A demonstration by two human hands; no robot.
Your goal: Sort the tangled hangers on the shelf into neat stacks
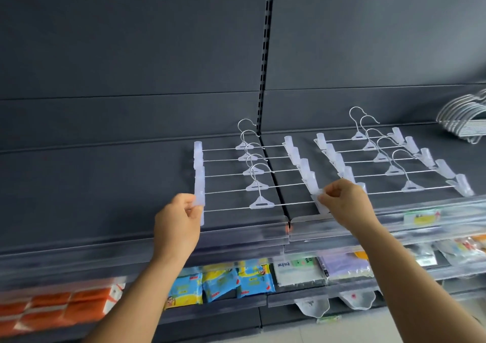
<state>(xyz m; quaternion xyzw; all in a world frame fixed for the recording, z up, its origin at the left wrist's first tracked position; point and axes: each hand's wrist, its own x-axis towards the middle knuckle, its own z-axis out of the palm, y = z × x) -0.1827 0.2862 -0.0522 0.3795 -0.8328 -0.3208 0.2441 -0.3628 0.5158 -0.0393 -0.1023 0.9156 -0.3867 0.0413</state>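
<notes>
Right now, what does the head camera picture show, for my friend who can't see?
Two hands hold the nearest clip hanger by its ends: left hand, right hand. It fronts a neat row on a dark shelf; a second row lies rightward.

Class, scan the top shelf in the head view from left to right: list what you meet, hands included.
left hand → left row of clip hangers → right hand → right row of clip hangers → stack of grey hangers
</notes>
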